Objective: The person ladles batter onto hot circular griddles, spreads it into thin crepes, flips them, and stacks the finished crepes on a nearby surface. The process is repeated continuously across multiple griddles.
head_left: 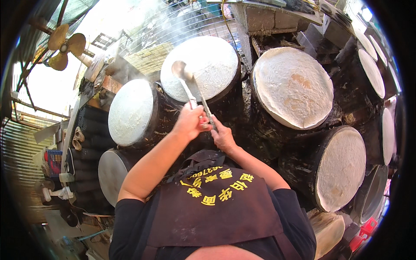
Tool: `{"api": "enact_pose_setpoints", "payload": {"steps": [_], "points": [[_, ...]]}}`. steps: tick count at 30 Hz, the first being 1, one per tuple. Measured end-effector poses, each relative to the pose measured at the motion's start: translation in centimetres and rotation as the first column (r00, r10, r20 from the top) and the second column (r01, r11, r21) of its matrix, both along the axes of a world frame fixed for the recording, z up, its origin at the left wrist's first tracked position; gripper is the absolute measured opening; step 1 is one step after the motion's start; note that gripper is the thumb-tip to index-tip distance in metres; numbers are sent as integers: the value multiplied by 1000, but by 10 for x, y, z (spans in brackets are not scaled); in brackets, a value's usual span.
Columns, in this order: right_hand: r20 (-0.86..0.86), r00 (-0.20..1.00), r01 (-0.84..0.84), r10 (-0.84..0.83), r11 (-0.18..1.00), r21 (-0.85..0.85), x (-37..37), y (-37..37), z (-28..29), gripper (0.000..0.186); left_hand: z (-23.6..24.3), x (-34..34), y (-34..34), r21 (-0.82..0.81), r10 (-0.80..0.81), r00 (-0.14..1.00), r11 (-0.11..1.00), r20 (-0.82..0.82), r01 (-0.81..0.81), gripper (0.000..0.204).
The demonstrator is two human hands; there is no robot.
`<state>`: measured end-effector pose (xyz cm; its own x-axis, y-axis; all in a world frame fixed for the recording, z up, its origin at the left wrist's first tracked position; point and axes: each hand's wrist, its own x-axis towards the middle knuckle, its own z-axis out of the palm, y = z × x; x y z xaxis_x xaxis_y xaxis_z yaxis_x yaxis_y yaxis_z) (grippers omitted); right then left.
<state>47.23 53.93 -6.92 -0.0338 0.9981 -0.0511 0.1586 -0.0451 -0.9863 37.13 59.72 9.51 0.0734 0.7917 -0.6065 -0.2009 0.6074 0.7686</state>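
Note:
My left hand [190, 122] is closed round the pale handle of a ladle [186, 88]. Its brownish round bowl hangs over a white-coated round top [206, 56] straight ahead, and I cannot tell whether it touches. Close beside it, my right hand [223, 138] grips a thin dark stick-like tool [205, 105] that slants up toward the ladle. The far end of this tool overlaps the ladle bowl, so its shape is unclear. Steam or smoke drifts above the coated top, which sits on a dark drum.
More white-coated round tops stand around me: a smaller one [131, 112] at left, a large browned one [294, 88] at right, and another [340, 169] nearer right. A grey round top [112, 177] is at lower left. A fan [65, 47] hangs at upper left.

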Motion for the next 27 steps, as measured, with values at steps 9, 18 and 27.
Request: {"api": "enact_pose_setpoints", "payload": {"steps": [9,18,27], "points": [[349,916,79,-196,943,324,50,42,12,56,43,-105,-63,-94,143,469,987,871,-128,39],[543,840,-132,-26,959,250,39,47,18,53,47,-150,-152,-214,264,426,963,865,-164,42],[124,991,-12,-39,922,387,-47,-54,51,53,32,-197,-214,-333,364,484,931,796,-151,43]]}}
